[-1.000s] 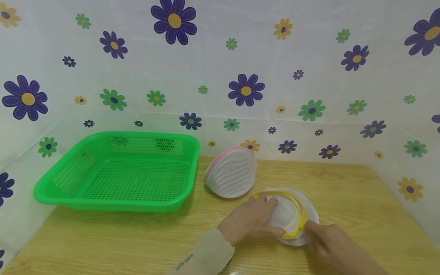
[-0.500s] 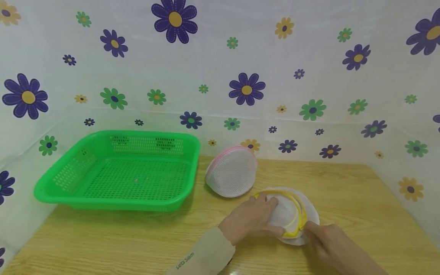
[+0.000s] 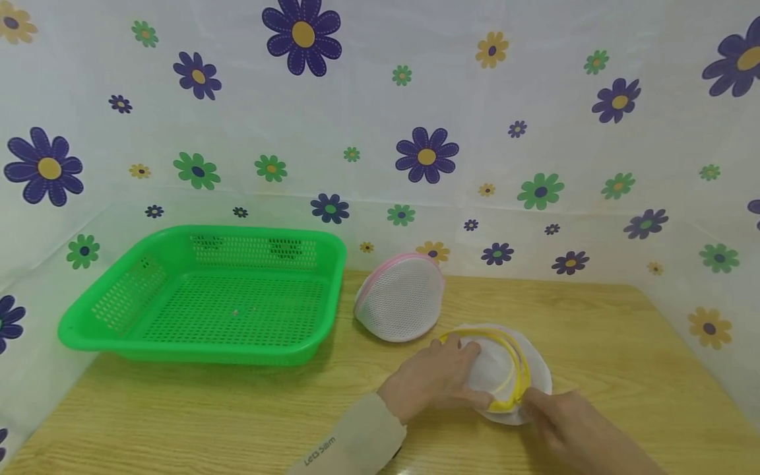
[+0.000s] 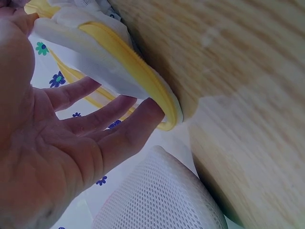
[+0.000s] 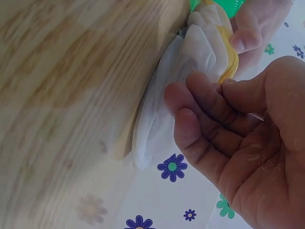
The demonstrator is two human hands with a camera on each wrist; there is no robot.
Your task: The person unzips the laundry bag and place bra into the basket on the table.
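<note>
A white mesh laundry bag (image 3: 488,367) with a yellow zipper edge (image 3: 525,369) lies on the table, right of the middle. My left hand (image 3: 430,379) holds it from the left side, thumb at the near part of the yellow band and fingers at the far part. In the left wrist view the fingers (image 4: 138,124) reach behind the yellow rim. My right hand (image 3: 570,419) pinches the yellow edge at its near right end between thumb and forefinger. The right wrist view shows the other fingers (image 5: 188,126) curled beside the white mesh. A zipper pull is hidden by the fingertips.
Behind my left hand stands a second mesh bag (image 3: 404,300) with pink trim. A large green plastic basket (image 3: 208,353) sits at the left of the wooden table (image 3: 237,422). A white flower-printed sheet (image 3: 368,119) encloses the back and sides.
My right hand has shifted slightly left along the yellow zipper edge. The left hand and the bag keep their place.
</note>
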